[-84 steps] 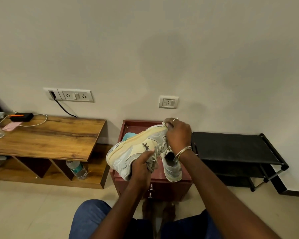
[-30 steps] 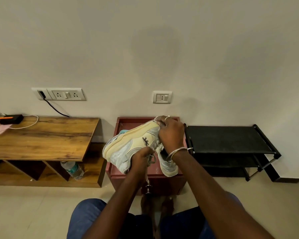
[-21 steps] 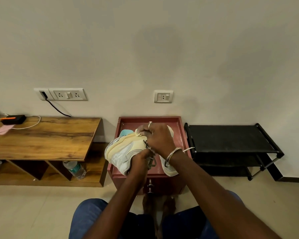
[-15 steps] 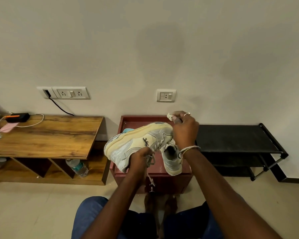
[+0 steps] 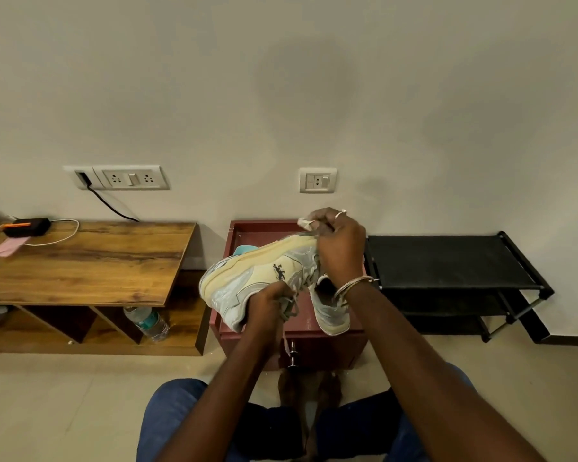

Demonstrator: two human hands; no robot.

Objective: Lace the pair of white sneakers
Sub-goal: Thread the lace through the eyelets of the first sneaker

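Over the little red cabinet against the wall, a white sneaker is being held up in the air, tipped so its thick cream sole faces up and left and the toe end points toward the wooden table. The left hand is clamped around the lower side of the shoe near the laces, fingers curled in, and a loose bit of grey lace loops out just past the knuckles. The right hand is up at the high end of the shoe, closed around a pale lace end that pokes out above the fingers; there's a ring on one finger and a bangle on that wrist. Second sneaker sits on top of the cabinet just under the right wrist, opening facing up, partly hidden by the arm, so can't tell how far it's laced. Something light blue peeks out behind the held shoe, can't make out what it is. Left of the cabinet is a wooden table with a black box and a white cable on it, and a water bottle lies on the shelf underneath. Right of the cabinet stands a black rack. Person is sitting, blue jeans at the bottom of the view.
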